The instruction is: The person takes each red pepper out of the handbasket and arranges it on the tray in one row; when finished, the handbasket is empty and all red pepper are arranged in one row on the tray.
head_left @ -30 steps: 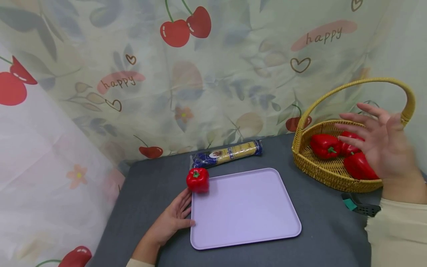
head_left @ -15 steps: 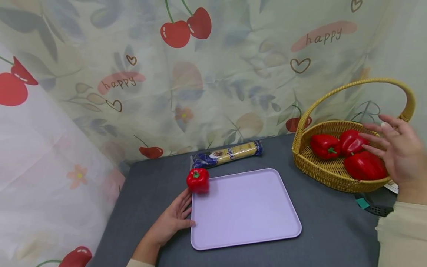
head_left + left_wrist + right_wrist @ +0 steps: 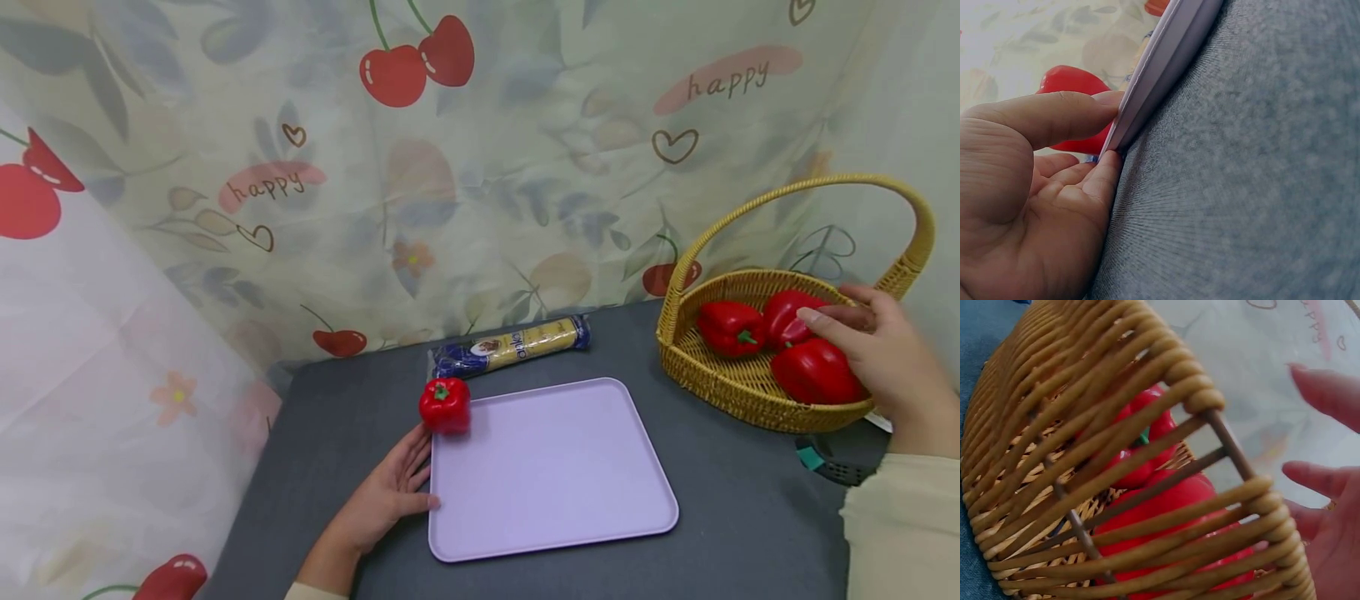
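While the tray (image 3: 551, 475) is pinched at its left edge by the left hand (image 3: 382, 496), thumb on the rim and fingertips against it from below, the right hand (image 3: 885, 354) is held over the right end of the basket (image 3: 712, 390). Right fingers are parted, nothing grasped; they are seen apart from the wicker in the right wrist view. Whether a pepper is touched by them cannot be told. Three peppers are held in the basket: left pepper (image 3: 731, 327), back pepper (image 3: 786, 318), front pepper (image 3: 817, 372), the last one closest to the right hand. Corner pepper (image 3: 445, 406) is set stem up at the tray's far left corner, just beyond the left fingers. Pack (image 3: 513, 346) is laid behind the tray, near the curtain (image 3: 495, 208). Black item (image 3: 843, 472), teal-patched, is partly hidden by the right sleeve. Everything is placed on a grey table (image 3: 330, 433).
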Demonstrator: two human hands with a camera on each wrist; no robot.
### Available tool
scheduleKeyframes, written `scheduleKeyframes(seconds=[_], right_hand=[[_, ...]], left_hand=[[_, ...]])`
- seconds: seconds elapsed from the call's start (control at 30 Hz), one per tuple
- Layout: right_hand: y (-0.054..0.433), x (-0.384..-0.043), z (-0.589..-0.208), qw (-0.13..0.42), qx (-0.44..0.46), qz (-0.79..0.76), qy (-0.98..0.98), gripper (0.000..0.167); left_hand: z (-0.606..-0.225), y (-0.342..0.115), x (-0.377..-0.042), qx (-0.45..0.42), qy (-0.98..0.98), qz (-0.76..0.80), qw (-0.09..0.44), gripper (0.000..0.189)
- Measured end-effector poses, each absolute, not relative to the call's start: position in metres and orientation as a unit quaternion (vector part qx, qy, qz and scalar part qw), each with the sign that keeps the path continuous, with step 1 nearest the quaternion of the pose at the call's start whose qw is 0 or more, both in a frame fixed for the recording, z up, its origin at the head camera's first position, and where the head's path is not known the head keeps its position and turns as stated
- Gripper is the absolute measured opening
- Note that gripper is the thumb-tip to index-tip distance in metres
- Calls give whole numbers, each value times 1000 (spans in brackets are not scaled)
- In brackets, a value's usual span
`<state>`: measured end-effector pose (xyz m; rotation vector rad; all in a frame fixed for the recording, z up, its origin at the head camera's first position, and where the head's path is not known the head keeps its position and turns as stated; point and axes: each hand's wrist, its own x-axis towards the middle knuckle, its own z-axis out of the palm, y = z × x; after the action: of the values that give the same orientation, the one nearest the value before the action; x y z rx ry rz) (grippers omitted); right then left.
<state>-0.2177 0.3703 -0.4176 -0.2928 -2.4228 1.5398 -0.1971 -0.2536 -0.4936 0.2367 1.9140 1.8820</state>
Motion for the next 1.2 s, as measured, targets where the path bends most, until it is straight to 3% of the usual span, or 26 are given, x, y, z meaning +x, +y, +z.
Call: scheduleKeyframes(seconds=[0.1, 0.23, 0.4, 0.67, 1.2], right_hand=[[370, -221, -419, 86, -82, 501, -857, 100], [370, -227, -425, 73, -39, 417, -905, 108], [370, -230, -429, 65, -32, 324, -943, 102], [373, -229, -424, 10, -25, 339, -940, 91], [357, -221, -405, 33, -34, 438, -898, 91]], left_hand=[[-494, -254, -198, 83, 694, 680, 222, 115], [-494, -253, -198, 82, 697, 678, 221, 115], [-494, -253, -198, 82, 701, 674, 220, 116], [-492, -251, -198, 76, 701, 676, 215, 115], [-492, -252, -196, 74, 701, 676, 214, 114]])
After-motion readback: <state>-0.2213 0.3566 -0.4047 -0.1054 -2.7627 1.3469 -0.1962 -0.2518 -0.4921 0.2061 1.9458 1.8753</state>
